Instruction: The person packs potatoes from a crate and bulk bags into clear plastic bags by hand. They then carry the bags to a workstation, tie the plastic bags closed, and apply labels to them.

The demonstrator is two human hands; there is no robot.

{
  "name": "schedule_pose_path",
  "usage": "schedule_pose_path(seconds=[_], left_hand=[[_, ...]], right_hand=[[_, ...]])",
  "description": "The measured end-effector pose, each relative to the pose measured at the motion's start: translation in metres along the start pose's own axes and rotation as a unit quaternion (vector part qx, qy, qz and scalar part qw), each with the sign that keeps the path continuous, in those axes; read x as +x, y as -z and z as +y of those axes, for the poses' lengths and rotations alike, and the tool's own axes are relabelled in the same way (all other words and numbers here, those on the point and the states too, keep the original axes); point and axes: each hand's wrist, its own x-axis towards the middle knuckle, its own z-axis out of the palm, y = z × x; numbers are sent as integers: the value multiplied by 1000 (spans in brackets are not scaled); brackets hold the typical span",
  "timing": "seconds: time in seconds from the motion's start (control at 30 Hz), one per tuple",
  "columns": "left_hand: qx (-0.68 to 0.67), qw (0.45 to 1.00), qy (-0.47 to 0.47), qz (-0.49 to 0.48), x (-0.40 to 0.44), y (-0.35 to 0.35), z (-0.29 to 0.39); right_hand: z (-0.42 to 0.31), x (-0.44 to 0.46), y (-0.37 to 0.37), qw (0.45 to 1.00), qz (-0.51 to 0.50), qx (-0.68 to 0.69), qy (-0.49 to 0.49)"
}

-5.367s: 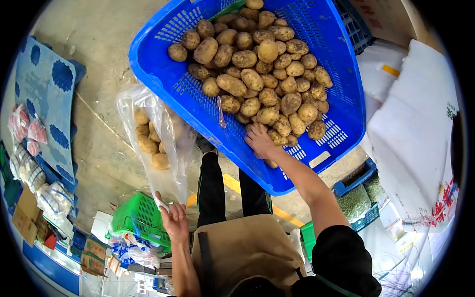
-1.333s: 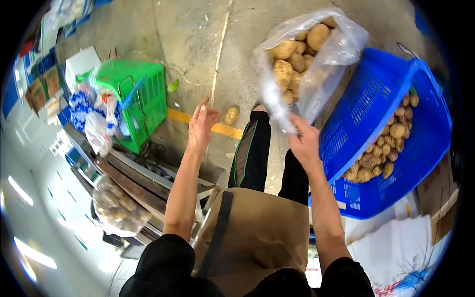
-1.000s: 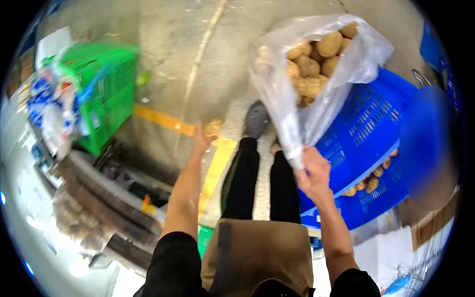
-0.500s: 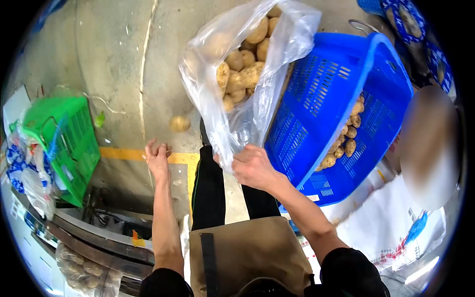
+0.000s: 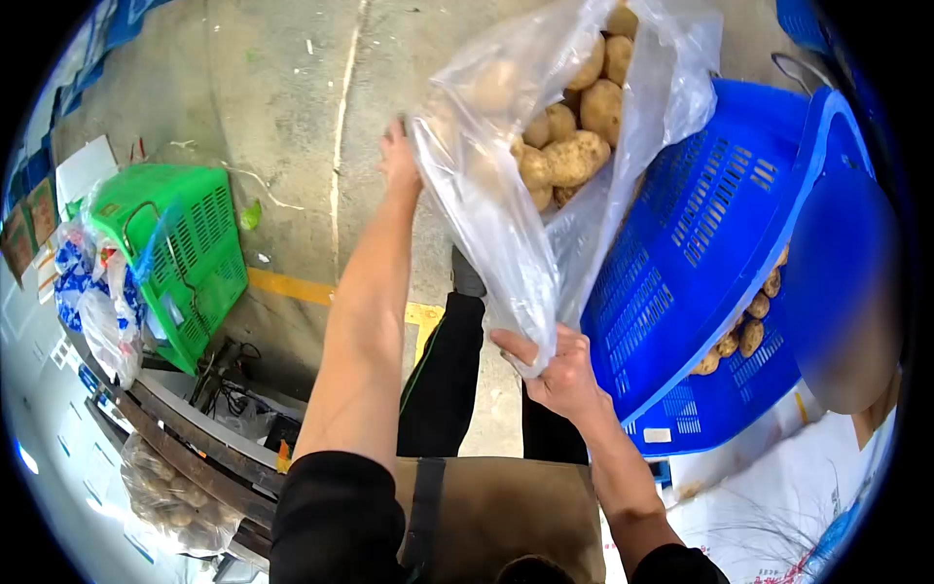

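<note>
From my remote post I saw, through the head camera, the right hand [image 5: 564,375] clenched on the gathered rim of a clear plastic bag [image 5: 486,204], its fingers folded over the thin, creased film with hardly a gap. Just beyond that grip, the bag's mouth gaped around tan potatoes [image 5: 576,159], round to oblong, one of the nearest knobbly and specked with dirt. The left hand [image 5: 397,161] was stretched out ahead and to the left of the grip, close beside the bag's outer edge; I could not tell whether its fingers grasped or touched anything. Just right of the clenched hand stood a rigid blue basket [image 5: 671,234] with slotted plastic walls, several smaller-looking, browner potatoes visible inside. Well to the left of the grip, a green crate [image 5: 204,243] of perforated plastic rested near a painted yellow line [image 5: 290,286] on the scuffed concrete floor [image 5: 282,88].
</note>
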Motion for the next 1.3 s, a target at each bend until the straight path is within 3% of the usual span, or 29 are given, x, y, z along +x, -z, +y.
schedule_pose_path(seconds=[0.1, 0.17, 0.23, 0.27, 0.3, 0.37, 0.43, 0.53, 0.6, 0.67, 0.77, 0.83, 0.87, 0.9, 0.97, 1.1, 1.17, 1.2, 1.23, 1.27, 1.3], left_hand=[[111, 983, -107, 103, -25, 10, 14], [72, 981, -133, 119, -19, 32, -5], [-22, 991, 112, 69, -86, 89, 81], [-118, 984, 120, 50, -86, 105, 67], [-120, 984, -30, 127, -98, 124, 72], [-227, 966, -54, 114, -157, 183, 176], [-295, 944, -121, 83, -194, 210, 243], [-165, 916, -366, 15, -208, 195, 293], [13, 909, -405, -96, -211, 164, 310], [258, 849, -437, -148, -210, 139, 302], [307, 872, -377, -59, -251, 138, 298], [301, 890, -342, 26, -257, 143, 265], [144, 960, -231, -68, -256, 147, 247], [-16, 981, -108, -161, -254, 152, 230], [-141, 940, 194, -243, -247, 158, 197], [-283, 919, 193, -194, -305, 166, 241], [-401, 880, 228, -116, -308, 172, 222], [-419, 864, 217, -175, -307, 183, 202], [-436, 844, 206, -234, -304, 197, 178], [-451, 821, 196, -290, -302, 202, 167], [-448, 822, 203, -287, -307, 198, 170]], right_hand=[[15, -9, -17, 999, 17, 3, 29], [-7, 9, 1, 1000, 25, -6, 17], [-8, 8, 0, 1000, 17, -24, 7], [-8, 6, -2, 999, -3, -38, 5], [-10, 5, -1, 998, -21, -56, 0], [-22, 13, 7, 989, -120, -72, -51], [-33, 14, 6, 996, -68, -56, -26], [-59, 20, 27, 996, -57, -60, -20], [-65, 21, 29, 998, -28, -48, 0], [-61, 21, 26, 999, 8, -22, 33], [-62, 13, 40, 1000, -11, -5, 10], [-59, 5, 40, 999, 48, 11, -21], [-58, 1, 43, 997, 75, 20, -29], [-56, -3, 45, 993, 104, 30, -38], [-45, -17, 38, 988, 142, 49, -25], [-16, -79, 98, 967, 248, 49, -24], [19, -121, 131, 885, 441, -9, -148], [51, -153, 135, 833, 503, -36, -229], [69, -183, 150, 735, 542, 75, -400], [99, -216, 157, 667, 584, 53, -459], [146, -249, 151, 617, 682, 29, -392]])
